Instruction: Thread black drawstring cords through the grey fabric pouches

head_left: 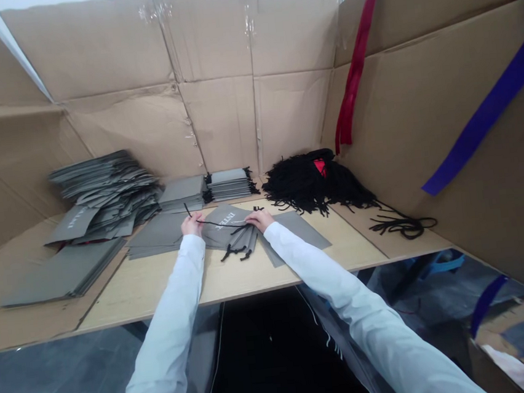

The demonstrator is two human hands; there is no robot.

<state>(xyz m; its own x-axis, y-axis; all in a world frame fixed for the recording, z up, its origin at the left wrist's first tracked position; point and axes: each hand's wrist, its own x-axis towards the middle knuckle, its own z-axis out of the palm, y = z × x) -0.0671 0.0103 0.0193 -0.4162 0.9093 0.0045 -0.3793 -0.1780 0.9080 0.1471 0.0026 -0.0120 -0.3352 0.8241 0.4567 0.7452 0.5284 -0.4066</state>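
My left hand (192, 225) is closed in a pinch on a black cord (221, 224) whose free end sticks up above the fingers. The cord runs across to my right hand (260, 219), where the fingers are closed around it beside a small black knot. Below the cord lie overlapping flat grey bags (227, 215) with white lettering, the knotted ends of black cords hanging from their near edge. A plain grey sheet-like bag (300, 236) is under my right wrist. More flat grey bags (154, 236) spread out beside my left hand.
A tall, uneven heap of grey bags (108, 186) stands at left, with a flatter stack (65, 274) before it. Stacked corded bags (231, 186) sit at the back. To the right lie a pile of black cords (311, 182) and loose cords (403, 223). Cardboard walls (213, 71) enclose the table.
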